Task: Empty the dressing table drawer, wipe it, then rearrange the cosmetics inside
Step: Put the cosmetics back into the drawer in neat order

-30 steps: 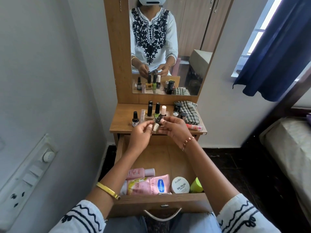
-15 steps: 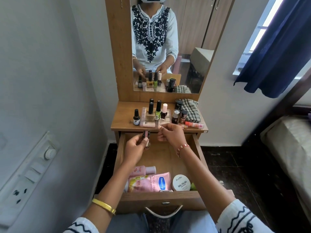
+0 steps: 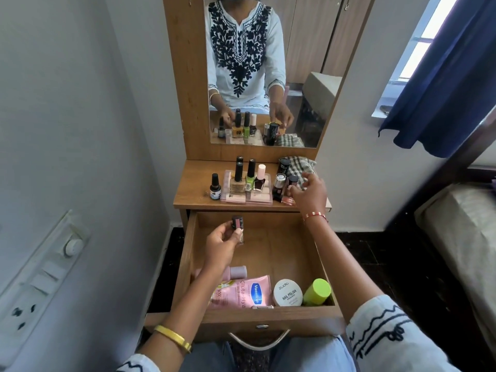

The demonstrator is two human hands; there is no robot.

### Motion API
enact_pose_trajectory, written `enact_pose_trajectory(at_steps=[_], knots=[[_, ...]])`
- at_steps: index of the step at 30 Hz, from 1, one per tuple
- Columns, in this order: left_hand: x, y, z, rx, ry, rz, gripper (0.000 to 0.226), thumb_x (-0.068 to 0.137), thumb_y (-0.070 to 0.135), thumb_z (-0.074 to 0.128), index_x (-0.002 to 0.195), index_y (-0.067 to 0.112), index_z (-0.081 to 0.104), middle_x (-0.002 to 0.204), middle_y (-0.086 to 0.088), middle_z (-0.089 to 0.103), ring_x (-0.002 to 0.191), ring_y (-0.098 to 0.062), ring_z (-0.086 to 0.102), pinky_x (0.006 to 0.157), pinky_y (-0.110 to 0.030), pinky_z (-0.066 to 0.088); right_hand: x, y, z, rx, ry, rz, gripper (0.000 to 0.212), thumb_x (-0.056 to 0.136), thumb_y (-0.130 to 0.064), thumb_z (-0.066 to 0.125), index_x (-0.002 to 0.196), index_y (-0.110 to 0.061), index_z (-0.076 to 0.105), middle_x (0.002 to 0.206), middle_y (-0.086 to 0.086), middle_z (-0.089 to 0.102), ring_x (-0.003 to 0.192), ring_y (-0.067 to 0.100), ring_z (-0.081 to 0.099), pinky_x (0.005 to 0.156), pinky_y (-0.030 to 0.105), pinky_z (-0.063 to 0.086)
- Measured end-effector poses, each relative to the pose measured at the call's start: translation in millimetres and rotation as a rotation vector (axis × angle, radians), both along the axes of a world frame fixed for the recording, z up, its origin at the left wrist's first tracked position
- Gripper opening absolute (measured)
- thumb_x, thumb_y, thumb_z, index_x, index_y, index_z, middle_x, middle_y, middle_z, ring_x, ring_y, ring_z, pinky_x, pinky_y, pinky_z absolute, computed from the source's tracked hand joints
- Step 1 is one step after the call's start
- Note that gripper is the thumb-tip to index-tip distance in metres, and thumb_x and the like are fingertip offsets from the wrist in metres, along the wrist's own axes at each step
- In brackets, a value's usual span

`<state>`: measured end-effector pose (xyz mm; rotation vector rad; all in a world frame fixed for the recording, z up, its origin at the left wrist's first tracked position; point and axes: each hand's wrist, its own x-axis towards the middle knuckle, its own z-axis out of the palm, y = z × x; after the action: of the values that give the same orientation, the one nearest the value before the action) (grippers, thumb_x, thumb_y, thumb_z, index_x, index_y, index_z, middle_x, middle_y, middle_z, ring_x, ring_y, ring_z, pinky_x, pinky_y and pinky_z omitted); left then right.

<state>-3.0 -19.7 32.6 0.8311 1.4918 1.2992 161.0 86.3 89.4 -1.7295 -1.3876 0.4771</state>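
A: Start at the left. What is the left hand (image 3: pixel 220 244) doing?

B: It pinches a small nail polish bottle (image 3: pixel 237 229) with a dark cap, held upright over the far left part of the open drawer (image 3: pixel 271 253). Half a second ago that bottle was higher, near the front edge of the tabletop (image 3: pixel 196 189); it has come down into the drawer.

A: So the rearranging has begun?

B: I'd judge so. The drawer floor looks bare and wiped, and the near end already holds a pink bottle (image 3: pixel 236 271), a pink Vaseline tube (image 3: pixel 245 292), a white nail polish remover tub (image 3: pixel 287 293) and a green-capped bottle (image 3: pixel 317 291).

A: And further right?

B: On the tabletop stand a lone black-capped bottle (image 3: pixel 215 187), then a clear tray (image 3: pixel 247 196) carrying four nail polishes, then more bottles by a checked cloth (image 3: pixel 300 167).

A: The right hand (image 3: pixel 308 196)?

B: A second ago both hands were together on one bottle. Now the right has moved away to the tabletop, fingers loosely curled toward a brown-capped bottle (image 3: pixel 292 183). Whether it already grips it, I cannot tell.

A: Meaning?

B: Probably one bottle gets set down while the next is fetched; most of the nail polishes are still outside the drawer.
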Motion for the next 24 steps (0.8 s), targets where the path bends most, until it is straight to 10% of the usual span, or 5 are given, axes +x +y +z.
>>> enact_pose_trajectory(at_steps=[19, 24], knots=[[-13, 8, 15, 0.022, 0.23, -0.089, 0.042, 0.091, 0.015, 0.053, 0.132, 0.013, 0.044, 0.124, -0.006, 0.057, 0.114, -0.023, 0.053, 0.098, -0.045, 0.045, 6, -24, 9, 0.177, 0.412, 0.124, 0.023, 0.078, -0.008, 0.071, 0.098, -0.013, 0.062, 0.09, 0.005, 0.067, 0.083, 0.019, 0.065, 0.072, 0.028, 0.056], [-26, 4, 6, 0.021, 0.291, -0.067, 0.033, 0.088, 0.017, 0.058, 0.12, 0.017, 0.053, 0.108, 0.002, 0.059, 0.099, -0.012, 0.053, 0.081, -0.028, 0.043, -7, -55, -3, 0.037, 0.578, 0.301, 0.02, 0.079, -0.003, 0.067, 0.09, -0.019, 0.061, 0.084, 0.005, 0.068, 0.068, 0.01, 0.067, 0.065, 0.021, 0.057]])
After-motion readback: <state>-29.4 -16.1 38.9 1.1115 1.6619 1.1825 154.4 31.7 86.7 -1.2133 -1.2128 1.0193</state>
